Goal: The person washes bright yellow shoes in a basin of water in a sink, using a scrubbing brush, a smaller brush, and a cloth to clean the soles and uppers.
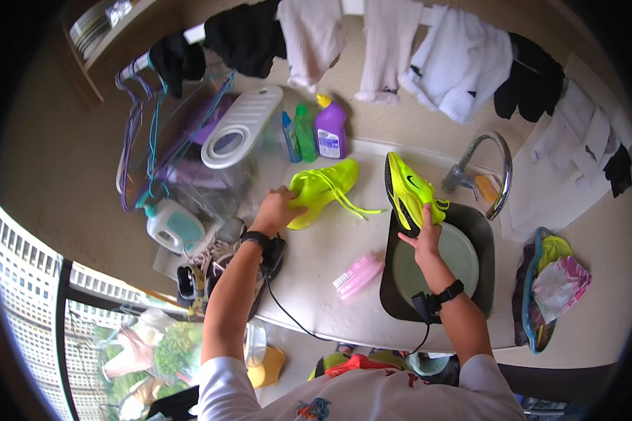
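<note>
A neon-yellow Nike sneaker [416,187] is held by its heel end in my right hand [428,236], over the back left edge of the sink [490,263]; its black-marked sole faces left. My left hand [280,211] grips the heel end of a second neon-yellow shoe [321,192] on the white counter, its laces trailing to the right. Between my forearms a pink scrub brush [358,276] lies on the counter, left of the sink. A pale round basin [461,258] sits inside the sink, partly hidden by my right arm.
A curved metal faucet [500,158] stands behind the sink, near a sponge [487,188]. Purple [331,129], green [306,134] and blue [291,139] bottles stand at the back. Other shoes [218,258] and a detergent jug [175,225] are at left. Socks [461,60] hang overhead. Cloths [558,289] hang at right.
</note>
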`<state>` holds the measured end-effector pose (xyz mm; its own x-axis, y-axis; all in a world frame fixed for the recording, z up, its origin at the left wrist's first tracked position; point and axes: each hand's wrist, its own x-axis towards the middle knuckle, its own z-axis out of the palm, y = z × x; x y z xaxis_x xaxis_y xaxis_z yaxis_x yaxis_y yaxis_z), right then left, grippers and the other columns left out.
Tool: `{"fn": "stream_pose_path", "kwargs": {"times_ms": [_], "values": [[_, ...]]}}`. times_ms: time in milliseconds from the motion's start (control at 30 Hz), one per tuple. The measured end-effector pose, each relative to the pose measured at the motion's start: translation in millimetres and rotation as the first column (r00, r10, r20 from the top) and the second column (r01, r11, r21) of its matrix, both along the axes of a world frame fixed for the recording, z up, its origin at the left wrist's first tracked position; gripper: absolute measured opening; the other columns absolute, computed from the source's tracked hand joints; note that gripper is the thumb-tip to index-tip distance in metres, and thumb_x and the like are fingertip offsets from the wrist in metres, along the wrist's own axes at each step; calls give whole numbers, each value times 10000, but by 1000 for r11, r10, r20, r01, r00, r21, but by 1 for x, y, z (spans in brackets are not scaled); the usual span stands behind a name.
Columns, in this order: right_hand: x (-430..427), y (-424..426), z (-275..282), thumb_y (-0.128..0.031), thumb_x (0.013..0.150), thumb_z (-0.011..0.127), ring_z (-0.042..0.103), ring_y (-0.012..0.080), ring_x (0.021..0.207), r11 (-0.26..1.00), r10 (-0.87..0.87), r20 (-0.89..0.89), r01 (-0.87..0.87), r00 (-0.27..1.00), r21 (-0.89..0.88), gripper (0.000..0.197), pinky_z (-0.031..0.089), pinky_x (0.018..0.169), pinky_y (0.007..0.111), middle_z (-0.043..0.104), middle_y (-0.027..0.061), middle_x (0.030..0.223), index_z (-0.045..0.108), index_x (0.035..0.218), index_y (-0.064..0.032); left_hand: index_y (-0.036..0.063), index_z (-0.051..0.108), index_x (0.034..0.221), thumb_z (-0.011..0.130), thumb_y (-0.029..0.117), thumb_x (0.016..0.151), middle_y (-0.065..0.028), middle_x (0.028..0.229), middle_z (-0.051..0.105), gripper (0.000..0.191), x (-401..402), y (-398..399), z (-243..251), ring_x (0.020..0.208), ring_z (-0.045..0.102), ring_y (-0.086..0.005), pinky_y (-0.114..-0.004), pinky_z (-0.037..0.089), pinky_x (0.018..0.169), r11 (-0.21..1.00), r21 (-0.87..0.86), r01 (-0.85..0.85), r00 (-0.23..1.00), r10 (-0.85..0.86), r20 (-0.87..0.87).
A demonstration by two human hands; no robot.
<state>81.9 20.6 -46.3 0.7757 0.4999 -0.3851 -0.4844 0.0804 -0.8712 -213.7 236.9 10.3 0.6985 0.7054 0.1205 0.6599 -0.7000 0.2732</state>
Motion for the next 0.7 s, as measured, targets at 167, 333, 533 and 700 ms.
{"fn": "stream_pose_path", "kwargs": {"times_ms": [167,333,533,700], "values": [[-7,27,-14,-343,814,773,572,342,1126,995,35,724,41,689,-87,724,505,902,465,539,207,1230,366,1306,-3,-7,684,955,615,244,855,-24,752,650,279,-30,15,28,660,604,-121,-246,457,579,621,-740,258,703,405,585],[-42,28,7,-188,704,822,555,409,1110,948,299,860,-25,413,-317,752,487,897,463,556,214,1233,407,1309,-24,-7,549,1230,478,392,951,-131,1144,639,492,-71,-1,17,1005,640,-239,-365,514,923,486,-747,454,444,603,663],[-21,28,-29,-179,690,829,553,417,1099,933,356,823,-122,443,-338,737,485,905,461,566,214,1213,435,1297,-38,42,572,1202,391,468,976,-110,1110,647,516,-54,-23,42,998,630,-250,-381,511,908,342,-806,484,428,710,559],[-5,-25,-31,-179,764,779,584,353,1064,942,318,808,-67,495,-330,560,487,907,410,578,204,1169,512,1227,-9,32,639,1003,522,321,950,-62,934,664,316,-12,-41,43,819,636,-165,-306,525,758,469,-788,399,532,581,616]]}}
